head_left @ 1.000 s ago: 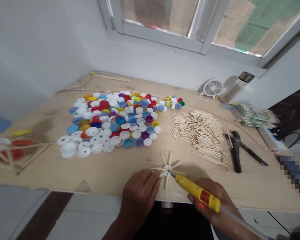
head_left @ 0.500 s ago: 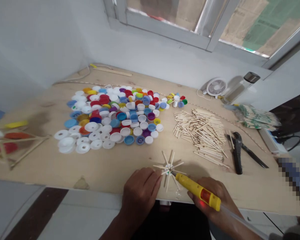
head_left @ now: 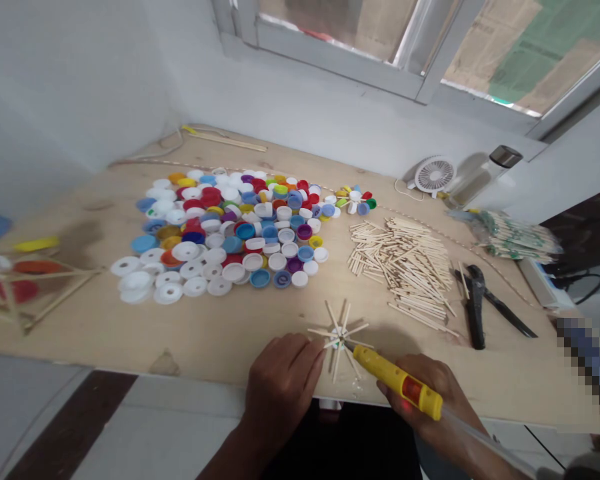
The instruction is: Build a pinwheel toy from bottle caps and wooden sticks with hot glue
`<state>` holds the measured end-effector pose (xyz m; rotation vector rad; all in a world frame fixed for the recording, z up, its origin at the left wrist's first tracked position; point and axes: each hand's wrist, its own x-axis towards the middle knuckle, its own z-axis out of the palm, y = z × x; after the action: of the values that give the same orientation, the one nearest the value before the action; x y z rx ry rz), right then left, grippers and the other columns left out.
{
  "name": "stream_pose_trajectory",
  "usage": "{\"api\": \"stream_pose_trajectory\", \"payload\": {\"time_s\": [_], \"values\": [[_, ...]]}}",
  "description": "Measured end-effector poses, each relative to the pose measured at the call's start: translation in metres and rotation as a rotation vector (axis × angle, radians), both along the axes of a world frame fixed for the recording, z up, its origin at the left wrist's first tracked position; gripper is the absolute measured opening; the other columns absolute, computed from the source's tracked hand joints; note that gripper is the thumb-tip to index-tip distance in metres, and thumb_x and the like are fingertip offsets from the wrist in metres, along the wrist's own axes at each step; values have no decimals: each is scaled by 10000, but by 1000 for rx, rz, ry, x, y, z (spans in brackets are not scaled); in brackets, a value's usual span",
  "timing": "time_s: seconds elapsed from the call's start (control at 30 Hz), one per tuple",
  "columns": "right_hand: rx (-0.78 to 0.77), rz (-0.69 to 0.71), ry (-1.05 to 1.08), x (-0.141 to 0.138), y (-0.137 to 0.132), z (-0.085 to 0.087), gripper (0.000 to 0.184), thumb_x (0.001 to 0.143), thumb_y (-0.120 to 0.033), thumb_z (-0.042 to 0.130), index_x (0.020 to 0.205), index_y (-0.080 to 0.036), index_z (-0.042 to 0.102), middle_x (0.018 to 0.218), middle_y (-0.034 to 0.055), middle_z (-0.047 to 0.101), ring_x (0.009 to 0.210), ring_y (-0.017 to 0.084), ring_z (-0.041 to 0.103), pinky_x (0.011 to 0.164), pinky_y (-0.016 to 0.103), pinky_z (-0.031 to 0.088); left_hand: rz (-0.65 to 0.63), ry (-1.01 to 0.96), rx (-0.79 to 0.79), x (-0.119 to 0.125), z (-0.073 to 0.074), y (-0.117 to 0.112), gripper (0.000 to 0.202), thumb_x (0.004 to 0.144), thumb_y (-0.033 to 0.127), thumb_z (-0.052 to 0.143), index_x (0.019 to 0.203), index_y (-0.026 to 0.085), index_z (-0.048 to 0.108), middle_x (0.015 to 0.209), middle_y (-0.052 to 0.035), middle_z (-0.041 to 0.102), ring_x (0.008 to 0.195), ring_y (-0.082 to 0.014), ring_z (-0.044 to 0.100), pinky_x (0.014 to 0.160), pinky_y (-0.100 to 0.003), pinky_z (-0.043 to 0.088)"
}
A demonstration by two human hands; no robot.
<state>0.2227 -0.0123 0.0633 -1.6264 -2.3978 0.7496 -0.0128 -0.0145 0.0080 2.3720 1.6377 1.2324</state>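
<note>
Your left hand [head_left: 286,373] and right hand [head_left: 427,383] are bare, forearms [head_left: 243,445] too; black clothing [head_left: 363,443] nearest, between them (folds too dark to read).

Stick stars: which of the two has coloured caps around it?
The far star, right of the cap pile, is ringed by them; the near star, by the glue gun, has none around it.

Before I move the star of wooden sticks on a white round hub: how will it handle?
Likely light: the star is thin sticks and a small hub. Perhaps fragile where they meet. Unlikely to roll, lying flat.
</note>
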Motion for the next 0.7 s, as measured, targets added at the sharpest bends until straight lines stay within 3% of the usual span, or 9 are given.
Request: {"api": "stream_pose_trajectory", "payload": {"time_s": [0.7], "values": [[-9, 35, -25, -2, 3, -4, 174, 816, -309, 497, 666, -220, 505, 617, -16, 570, 559, 138, 522, 537, 277, 333, 10, 14, -1, 0, 0, 1, 152, 876, 152, 520, 834, 165, 666, 669, -31, 633, 634, -169, 603, 621, -295, 475]]}}
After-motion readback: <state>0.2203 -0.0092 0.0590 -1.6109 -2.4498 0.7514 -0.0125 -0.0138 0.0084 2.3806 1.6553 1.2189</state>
